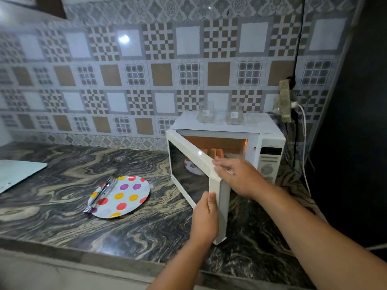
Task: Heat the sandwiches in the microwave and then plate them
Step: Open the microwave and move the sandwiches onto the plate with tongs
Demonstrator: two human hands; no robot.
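A white microwave (270, 143) stands on the marble counter at the right, lit orange inside. Its door (188, 162) is swung partly open toward me. My left hand (206, 218) grips the door's free edge low down. My right hand (236, 176) holds the same edge at its top corner. Something pale orange (216, 152) shows inside the cavity, too hidden to make out. A white plate with coloured dots (125, 197) lies on the counter left of the door, and metal tongs (100, 193) rest across its left side.
Two clear glass jars (206, 113) (234, 114) stand on top of the microwave. A socket strip with cables (285, 101) hangs on the tiled wall at the right. A pale board (16, 172) lies at the far left. The counter's front edge (104, 256) runs below.
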